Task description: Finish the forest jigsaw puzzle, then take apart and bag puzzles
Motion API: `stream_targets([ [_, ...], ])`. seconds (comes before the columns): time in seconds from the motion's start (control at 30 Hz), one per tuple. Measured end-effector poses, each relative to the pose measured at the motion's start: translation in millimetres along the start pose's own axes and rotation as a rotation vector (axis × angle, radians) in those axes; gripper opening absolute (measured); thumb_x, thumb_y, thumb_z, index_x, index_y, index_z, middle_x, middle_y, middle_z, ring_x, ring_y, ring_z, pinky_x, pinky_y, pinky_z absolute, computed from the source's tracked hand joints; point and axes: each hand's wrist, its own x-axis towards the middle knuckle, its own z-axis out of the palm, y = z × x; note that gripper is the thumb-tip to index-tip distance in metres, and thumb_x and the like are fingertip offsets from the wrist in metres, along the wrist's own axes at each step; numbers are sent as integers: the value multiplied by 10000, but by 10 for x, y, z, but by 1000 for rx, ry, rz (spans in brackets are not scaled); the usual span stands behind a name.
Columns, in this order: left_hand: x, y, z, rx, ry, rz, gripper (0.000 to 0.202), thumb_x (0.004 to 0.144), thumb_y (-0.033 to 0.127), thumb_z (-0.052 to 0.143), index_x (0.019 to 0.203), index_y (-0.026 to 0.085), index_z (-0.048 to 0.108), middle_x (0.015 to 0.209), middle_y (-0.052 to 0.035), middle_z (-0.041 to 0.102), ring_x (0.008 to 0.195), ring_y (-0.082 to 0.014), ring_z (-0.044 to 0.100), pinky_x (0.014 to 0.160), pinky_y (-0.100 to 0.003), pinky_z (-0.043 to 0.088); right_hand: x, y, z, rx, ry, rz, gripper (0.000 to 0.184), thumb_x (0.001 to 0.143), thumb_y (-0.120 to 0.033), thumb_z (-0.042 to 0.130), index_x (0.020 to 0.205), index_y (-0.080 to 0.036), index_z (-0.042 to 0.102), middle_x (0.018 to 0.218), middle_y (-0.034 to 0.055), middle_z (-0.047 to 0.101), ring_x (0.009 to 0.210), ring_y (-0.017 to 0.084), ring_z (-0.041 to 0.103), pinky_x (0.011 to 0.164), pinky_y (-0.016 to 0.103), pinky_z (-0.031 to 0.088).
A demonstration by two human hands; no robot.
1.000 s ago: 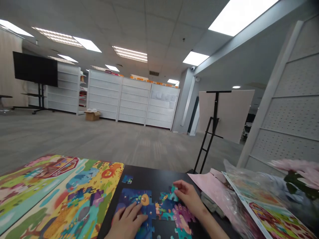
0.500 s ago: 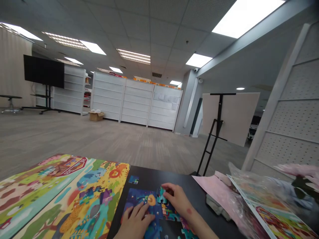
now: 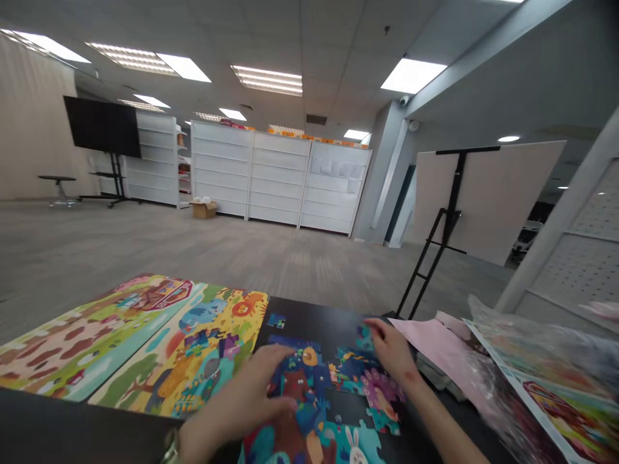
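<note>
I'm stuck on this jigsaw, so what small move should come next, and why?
Probably slide the loose blue-and-teal piece toward the assembled section: it lies apart on the black table, while the right hand is beside a different teal piece.

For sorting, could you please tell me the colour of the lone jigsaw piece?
The lone jigsaw piece is blue and teal, best in the head view.

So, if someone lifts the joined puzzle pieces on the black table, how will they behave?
The joined puzzle pieces will probably sag and come apart, because they look like thin card held only by interlocking edges. They should feel light. Pushed, they may slide fairly easily, since the black table looks smooth.
</note>
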Motion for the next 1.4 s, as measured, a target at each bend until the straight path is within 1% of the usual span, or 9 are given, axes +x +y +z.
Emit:
stream_targets([
  [0.17, -282, -363, -578, -43, 351, -95, 342, 922, 473, 525, 1075, 197, 657, 921, -58, 714, 858, -232, 670, 774, -343, 523, 136, 577, -418, -208, -45, 192, 231, 686, -142, 524, 713, -213, 742, 862, 147, 766, 881, 325, 708, 834, 431, 475],
  [0.27, -642, -432, -615, 35, 391, -168, 279, 900, 440, 562, 970, 192, 669, 782, -21, 675, 739, -200, 636, 677, -298, 481, 225, 773, -460, -255, -138, 251, 222, 651, -78, 566, 554, -231, 695, 752, 180, 741, 727, 320, 691, 716, 435, 452],
  [0.4, -1040, -426, -346, 48, 330, -232, 311, 747, 320, 731, 1037, 219, 676, 957, -37, 708, 913, -228, 653, 817, -314, 513, 176, 462, -391, -375, -81, 193, 239, 673, -87, 569, 728, -219, 760, 937, 204, 744, 828, 359, 698, 754, 483, 469],
  [0.5, -1125, -470, -186, 58, 326, -222, 357, 712, 308, 740, 1056, 227, 686, 1052, -62, 712, 982, -266, 658, 892, -360, 531, -45, -89, -248, -250, -116, -144, 337, 754, -93, 461, 846, -229, 755, 1022, 85, 744, 1004, 235, 687, 927, 347, 482],
  [0.7, -906, -300, 27, 103, 384, -47, 299, 917, 474, 531, 1068, 268, 686, 1091, -85, 713, 1040, -287, 660, 916, -381, 533, -632, -835, 180, 163, -447, -477, 564, 632, -10, 430, 1064, -238, 713, 1080, 40, 719, 1027, 205, 659, 925, 319, 492],
  [0.83, -650, 42, 311, 175, 195, 0, 215, 882, 358, 570, 1047, 276, 680, 1069, -70, 711, 1009, -272, 662, 878, -351, 526, -853, -955, 168, 197, -567, -559, 712, 560, -35, 486, 1234, -226, 613, 1244, 79, 645, 1165, 255, 594, 1038, 393, 444],
  [0.97, -315, 273, 501, 227, 105, -47, 575, 729, 331, 708, 1291, 273, 598, 1281, -87, 658, 1213, -332, 576, 1008, -403, 460, -877, -953, 104, 199, -606, -560, 744, 565, -78, 543, 1297, -209, 552, 1290, 106, 600, 1208, 284, 551, 1076, 434, 413],
  [1.23, -80, 305, 657, 124, 60, -64, 540, 698, 208, 654, 1233, 252, 601, 1264, -79, 651, 1207, -311, 560, 1023, -405, 432, -764, -785, 286, 330, -277, -404, 476, 673, -11, 381, 1038, -216, 608, 998, 45, 673, 958, 189, 628, 882, 325, 470],
  [1.4, 68, 184, 572, -280, 28, 27, 499, 727, 104, 543, 1211, 221, 576, 1061, -41, 669, 849, -180, 652, 704, -269, 502, -658, -757, 162, 499, -46, -235, 205, 878, -193, 435, 883, -205, 639, 817, 26, 686, 782, 182, 629, 734, 287, 470],
])
